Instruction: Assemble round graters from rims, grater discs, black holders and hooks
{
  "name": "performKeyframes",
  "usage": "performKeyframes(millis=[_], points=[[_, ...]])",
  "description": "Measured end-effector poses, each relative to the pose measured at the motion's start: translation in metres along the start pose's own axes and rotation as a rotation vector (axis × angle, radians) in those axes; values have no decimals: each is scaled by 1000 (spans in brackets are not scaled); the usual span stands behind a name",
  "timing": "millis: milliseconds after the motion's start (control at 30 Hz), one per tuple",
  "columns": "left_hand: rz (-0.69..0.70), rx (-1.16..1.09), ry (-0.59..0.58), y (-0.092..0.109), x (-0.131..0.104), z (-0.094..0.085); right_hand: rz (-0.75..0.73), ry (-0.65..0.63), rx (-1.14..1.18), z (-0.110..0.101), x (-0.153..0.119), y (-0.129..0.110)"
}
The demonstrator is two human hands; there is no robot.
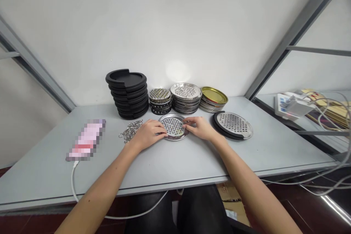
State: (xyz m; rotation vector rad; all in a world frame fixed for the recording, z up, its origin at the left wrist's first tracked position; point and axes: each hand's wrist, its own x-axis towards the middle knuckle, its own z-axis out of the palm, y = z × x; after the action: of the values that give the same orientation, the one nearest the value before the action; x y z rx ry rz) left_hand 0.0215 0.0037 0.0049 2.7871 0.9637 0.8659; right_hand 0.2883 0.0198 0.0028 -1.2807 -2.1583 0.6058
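Note:
A round metal grater plate with rows of holes lies on the table in front of me, inside a shiny raised rim. My left hand grips its left edge, thumb and fingers closed at the rim. On the opposite side, my right hand pinches the right edge between thumb and fingers. Beside my left hand is a loose pile of metal rings. To the right of my right hand, another perforated metal plate sits in a black holder open on one side. My fingertips hide parts of the rim.
Along the wall stand a tall stack of black holders, spiked grater discs, perforated plates and gold-topped lids. A phone with a white cable lies left. A power strip and cables are at right.

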Motion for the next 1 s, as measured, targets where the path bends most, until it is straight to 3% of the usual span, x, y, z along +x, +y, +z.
performKeyframes(millis=[300,1000], points=[[-33,-9,-12,2,0,8,80,25,23,7,1,6],[-39,-27,-13,3,2,9,86,56,-75,8,1,2]])
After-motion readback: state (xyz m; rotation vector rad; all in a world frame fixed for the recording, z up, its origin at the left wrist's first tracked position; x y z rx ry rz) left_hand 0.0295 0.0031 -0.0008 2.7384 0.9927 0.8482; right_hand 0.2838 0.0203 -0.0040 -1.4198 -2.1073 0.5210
